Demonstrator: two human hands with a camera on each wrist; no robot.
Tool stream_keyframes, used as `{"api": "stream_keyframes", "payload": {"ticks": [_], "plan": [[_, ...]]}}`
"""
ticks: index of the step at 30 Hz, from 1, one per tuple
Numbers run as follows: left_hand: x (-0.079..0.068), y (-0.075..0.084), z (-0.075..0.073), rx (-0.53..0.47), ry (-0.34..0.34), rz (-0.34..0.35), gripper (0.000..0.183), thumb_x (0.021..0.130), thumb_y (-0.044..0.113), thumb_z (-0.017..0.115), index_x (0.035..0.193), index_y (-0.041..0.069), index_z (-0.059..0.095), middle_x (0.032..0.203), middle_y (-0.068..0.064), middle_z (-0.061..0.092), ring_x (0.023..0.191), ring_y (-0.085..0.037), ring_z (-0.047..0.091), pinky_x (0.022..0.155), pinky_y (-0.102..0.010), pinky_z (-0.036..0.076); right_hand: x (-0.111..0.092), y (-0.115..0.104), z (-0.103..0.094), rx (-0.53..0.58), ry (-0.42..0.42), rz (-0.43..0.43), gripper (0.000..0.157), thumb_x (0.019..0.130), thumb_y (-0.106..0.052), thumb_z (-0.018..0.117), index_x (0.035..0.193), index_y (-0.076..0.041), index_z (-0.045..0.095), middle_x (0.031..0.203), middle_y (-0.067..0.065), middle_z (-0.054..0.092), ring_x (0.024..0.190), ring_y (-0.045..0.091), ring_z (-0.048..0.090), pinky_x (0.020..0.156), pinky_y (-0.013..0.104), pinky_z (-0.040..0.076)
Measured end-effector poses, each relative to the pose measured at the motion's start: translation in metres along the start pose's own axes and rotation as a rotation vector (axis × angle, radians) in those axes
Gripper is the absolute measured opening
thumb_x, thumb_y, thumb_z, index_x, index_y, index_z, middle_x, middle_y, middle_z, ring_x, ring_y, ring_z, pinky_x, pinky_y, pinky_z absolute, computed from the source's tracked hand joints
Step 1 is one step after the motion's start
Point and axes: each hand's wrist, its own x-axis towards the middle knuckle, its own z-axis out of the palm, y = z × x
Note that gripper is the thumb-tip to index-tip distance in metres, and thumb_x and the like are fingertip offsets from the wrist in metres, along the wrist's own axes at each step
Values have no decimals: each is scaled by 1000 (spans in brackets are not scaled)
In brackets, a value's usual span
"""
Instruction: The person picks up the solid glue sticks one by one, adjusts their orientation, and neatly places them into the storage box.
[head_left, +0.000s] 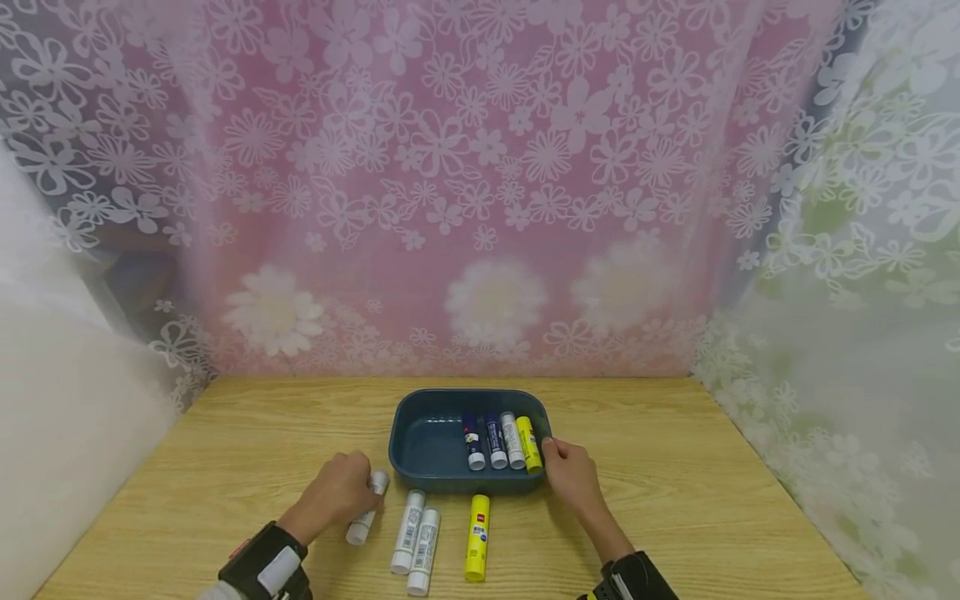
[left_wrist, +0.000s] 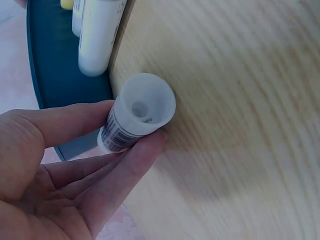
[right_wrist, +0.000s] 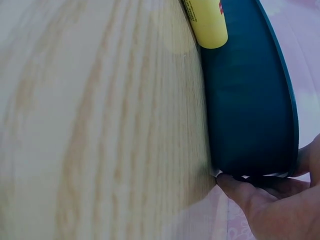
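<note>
My left hand [head_left: 341, 492] pinches a white glue stick [head_left: 361, 528] between thumb and fingers, just off the front left corner of a dark blue tray [head_left: 420, 483]. In the left wrist view, the hollow end of this glue stick [left_wrist: 147, 100] faces the camera. My right hand [head_left: 572, 475] grips the tray's right end, thumb at the rim and fingers low on the wall. Inside the tray, on its right side, lie two dark blue glue sticks [head_left: 472, 442], a white one [head_left: 513, 442] and a yellow one [head_left: 528, 446].
In front of the tray are two white glue sticks [head_left: 408, 532] close together and a yellow glue stick [head_left: 477, 537] to their right. The wooden table [head_left: 660, 500] ends at a pink flowered curtain [head_left: 480, 208], with pale sheeting [head_left: 840, 467] at the sides.
</note>
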Motion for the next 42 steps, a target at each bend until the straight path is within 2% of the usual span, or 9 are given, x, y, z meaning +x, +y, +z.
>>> {"api": "stream_keyframes", "payload": {"ticks": [9,16,20,24,32,38,42], "plan": [[13,-6,-17,-14,37,-1,32,82,9,79,59,6,57,55,-2,55,47,-14,54,43,-22,43,0,2,0,-5,0,-7,50,109,-29,40,141,6,55,141,28,56,136,47,49,106,60,46],[28,-6,-28,-9,67,19,34,81,10,81,56,6,58,50,-3,55,43,-14,55,42,-24,45,-2,3,0,6,11,-22,47,108,-27,41,138,5,58,140,26,59,135,45,51,105,58,48],[37,-3,-36,5,81,55,29,79,8,80,58,5,61,51,-4,55,44,-15,54,43,-24,44,-2,2,-1,10,8,-23,47,108,-28,41,139,4,58,140,26,58,135,45,51,105,58,48],[45,6,-45,7,91,86,24,80,5,78,62,3,61,53,-5,56,46,-15,54,43,-24,43,-3,3,-1,8,12,-17,47,109,-28,41,140,3,58,141,25,58,134,43,52,104,57,49],[61,31,-60,-3,82,84,25,82,6,75,63,4,61,55,-4,55,47,-15,56,44,-23,45,-3,3,0,11,20,-19,47,109,-27,41,140,4,57,140,25,59,132,41,55,103,56,51],[72,45,-59,21,85,102,34,83,7,76,56,8,56,49,1,46,44,-13,50,43,-20,39,-3,1,0,12,10,-20,47,109,-28,41,140,4,57,141,25,59,131,39,57,100,53,52],[78,55,-56,24,92,106,32,83,8,76,58,8,57,51,0,48,46,-13,50,44,-21,38,-3,1,-2,4,13,-26,47,109,-27,41,140,4,57,141,25,58,132,40,55,102,55,51]]}}
